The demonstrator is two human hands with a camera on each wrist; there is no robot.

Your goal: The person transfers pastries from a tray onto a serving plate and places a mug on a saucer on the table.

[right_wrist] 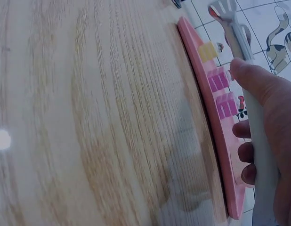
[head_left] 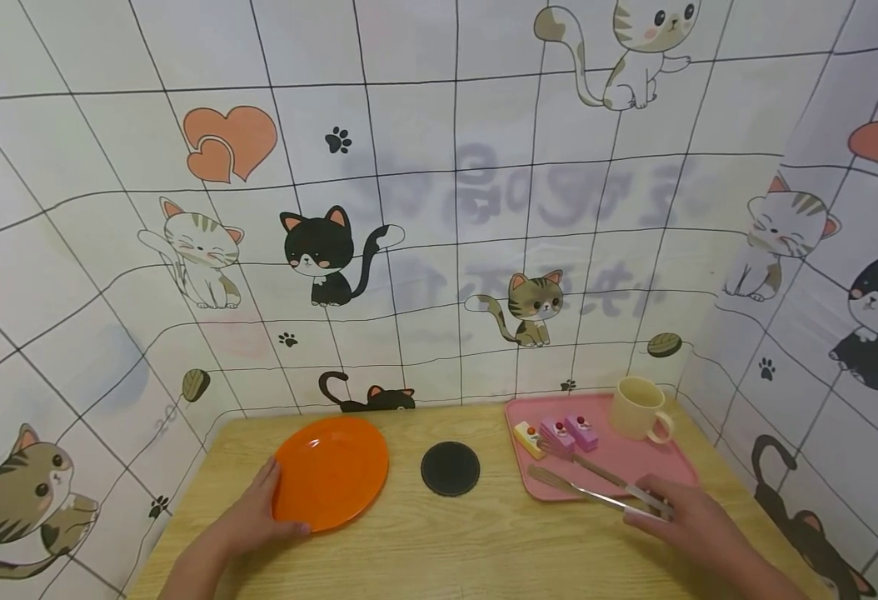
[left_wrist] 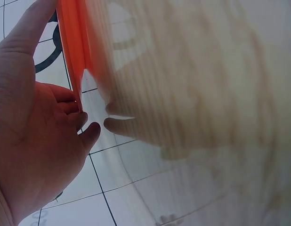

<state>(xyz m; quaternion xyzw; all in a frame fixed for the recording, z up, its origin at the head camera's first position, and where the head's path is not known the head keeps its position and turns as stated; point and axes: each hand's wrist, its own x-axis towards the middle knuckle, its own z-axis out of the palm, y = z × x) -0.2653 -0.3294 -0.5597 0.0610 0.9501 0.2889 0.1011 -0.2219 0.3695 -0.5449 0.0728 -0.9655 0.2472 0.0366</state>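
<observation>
My left hand [head_left: 259, 508] grips the orange plate [head_left: 334, 475] at its left side, thumb along the near rim and fingers at the outer edge. In the left wrist view the plate [left_wrist: 72, 37] shows edge-on beside the fingers. My right hand [head_left: 697, 517] holds a pair of tongs [head_left: 596, 497] with slotted, fork-like ends, its arms spread apart over the pink tray [head_left: 664, 467]. The upper tip overlaps the pieces of toy cake, one yellow [head_left: 526, 438] and two purple [head_left: 582, 432]. Curled fingers show around the tongs' pale arm [right_wrist: 263, 165] in the right wrist view.
A cream mug [head_left: 634, 408] stands at the tray's back right corner. Between plate and tray lies a round black coaster [head_left: 450, 468] on the wooden table [head_left: 439, 550]. A cat-patterned, tile-look wall covering [head_left: 424, 250] closes off the back and sides.
</observation>
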